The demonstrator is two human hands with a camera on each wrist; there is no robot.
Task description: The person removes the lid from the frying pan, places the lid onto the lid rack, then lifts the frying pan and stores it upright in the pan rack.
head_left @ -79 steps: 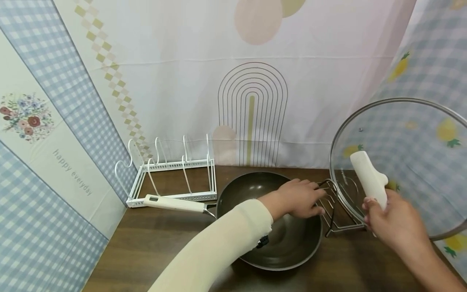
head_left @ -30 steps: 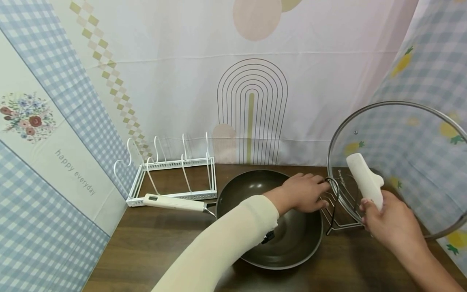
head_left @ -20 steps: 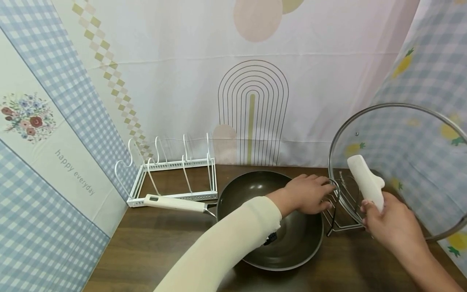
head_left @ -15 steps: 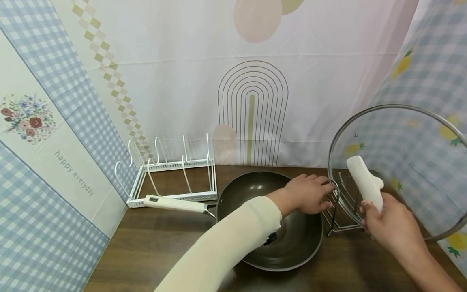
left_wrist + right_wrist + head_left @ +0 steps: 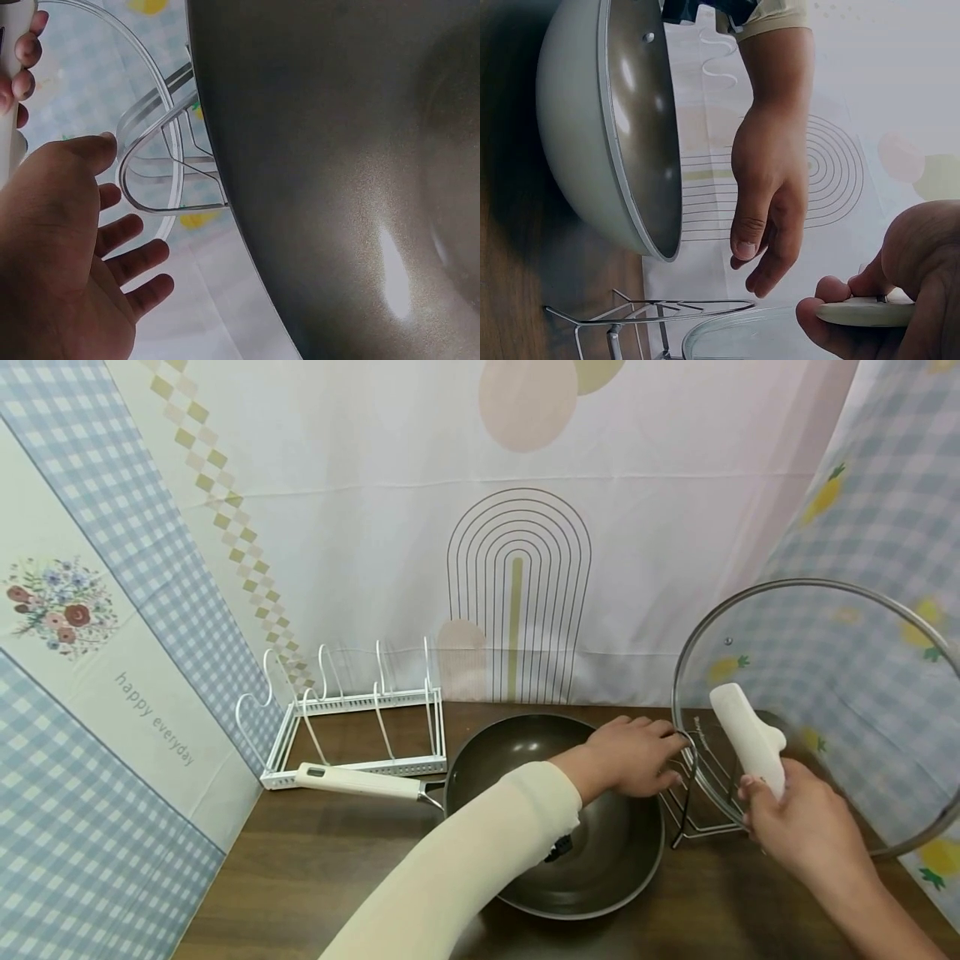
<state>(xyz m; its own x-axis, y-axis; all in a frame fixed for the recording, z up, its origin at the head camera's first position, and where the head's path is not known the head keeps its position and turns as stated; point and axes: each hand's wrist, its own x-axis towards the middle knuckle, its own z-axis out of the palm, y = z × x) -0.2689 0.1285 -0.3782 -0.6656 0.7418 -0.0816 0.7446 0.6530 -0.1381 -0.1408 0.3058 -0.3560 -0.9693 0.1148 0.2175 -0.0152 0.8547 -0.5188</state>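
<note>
My right hand (image 5: 813,818) grips the cream handle (image 5: 746,731) of a large glass lid (image 5: 862,693) with a metal rim. The lid stands nearly upright at a small wire rack (image 5: 708,827), its lower edge behind the rack's front loop. My left hand (image 5: 633,756) reaches over a dark frying pan (image 5: 585,868), fingers loosely bent at that loop. In the left wrist view, the left fingers (image 5: 139,262) are spread and hold nothing; the thumb tip is beside the loop, and I cannot tell whether it touches. The right wrist view shows the lid handle (image 5: 862,313) in my right hand.
The pan's cream handle (image 5: 360,779) points left, in front of a white rack (image 5: 405,766) with several upright loops. Everything stands on a brown wooden tabletop (image 5: 322,877). Patterned cloths (image 5: 360,527) hang behind and on both sides.
Since the earliest frame, my left hand has shifted slightly right to the rack's loop. The lid and right hand have moved slightly left and down. Over the last half second little differs.
</note>
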